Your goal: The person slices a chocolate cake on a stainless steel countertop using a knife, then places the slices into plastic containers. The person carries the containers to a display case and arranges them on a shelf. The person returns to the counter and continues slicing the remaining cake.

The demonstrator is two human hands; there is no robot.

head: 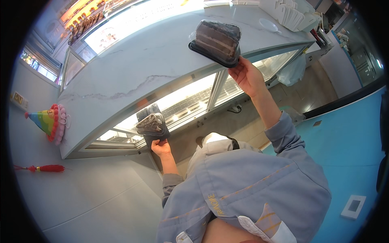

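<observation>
My right hand point(247, 76) grips the near corner of a clear plastic cake box with a black base point(217, 44), raised at the marble countertop; a layered chocolate cake slice shows inside. Lower and to the left, my left hand point(161, 148) holds the end of a dark tray point(165, 133). On that tray rests a second clear triangular box with a cake slice point(151, 124), topped with dark crumbs. The tray reaches into the lit display case point(188, 98) under the counter. Whether other items stand on the tray's far part cannot be told.
A marble countertop point(133, 60) spans the view above the case. A party hat point(45, 121) sits at its left end. White stacked containers point(285, 15) and a small white oval dish point(270, 25) are at the upper right. A plastic bag point(291, 71) hangs by the case's right end.
</observation>
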